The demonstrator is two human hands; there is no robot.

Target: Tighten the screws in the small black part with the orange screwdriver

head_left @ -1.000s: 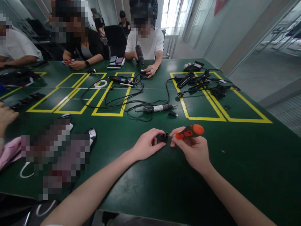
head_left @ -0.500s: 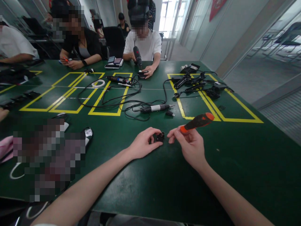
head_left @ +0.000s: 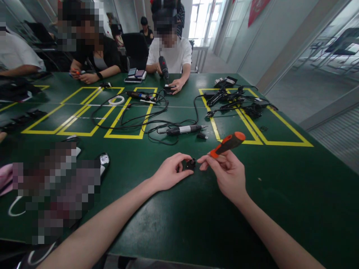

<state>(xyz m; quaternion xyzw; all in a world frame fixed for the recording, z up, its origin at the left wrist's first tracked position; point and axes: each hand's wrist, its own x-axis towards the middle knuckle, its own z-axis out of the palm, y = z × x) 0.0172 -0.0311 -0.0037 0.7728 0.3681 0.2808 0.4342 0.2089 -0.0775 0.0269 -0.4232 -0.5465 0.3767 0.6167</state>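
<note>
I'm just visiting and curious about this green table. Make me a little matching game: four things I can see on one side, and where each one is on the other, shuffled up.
Things:
1. orange-handled screwdriver
2. small black part
3. grey electric screwdriver
4. white ring

Places:
A. lying on the table among black cables, beyond the hands
B. held in the right hand
C. on a yellow line at the far side of the table, towards the left
D. pinched on the table by the left hand

Pairs: 1-B, 2-D, 3-A, 4-C
</note>
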